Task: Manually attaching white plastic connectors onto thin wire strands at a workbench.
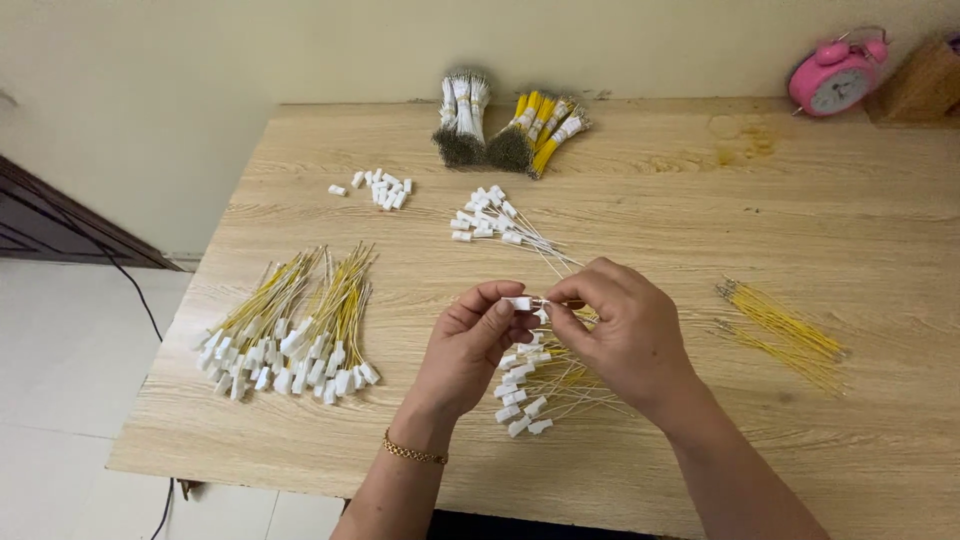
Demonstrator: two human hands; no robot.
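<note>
We note the left hand [478,335] pinching a small white connector [519,303] at its fingertips. The right hand [620,325] meets it there, apparently gripping a thin wire, too fine to confirm. Both hover above the bench [850,230], just over the pile of finished connector leads [535,385].

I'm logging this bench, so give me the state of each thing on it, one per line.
Left hand: fingers pinching a white connector.
Right hand: fingers pinched at the connector's wire end.
Finished yellow-wire pile: fanned out, connectors fitted.
Loose connectors: scattered, no wires.
Bundled wires: tied.
Bare yellow wires: loose.
Pink alarm clock: upright.
</note>
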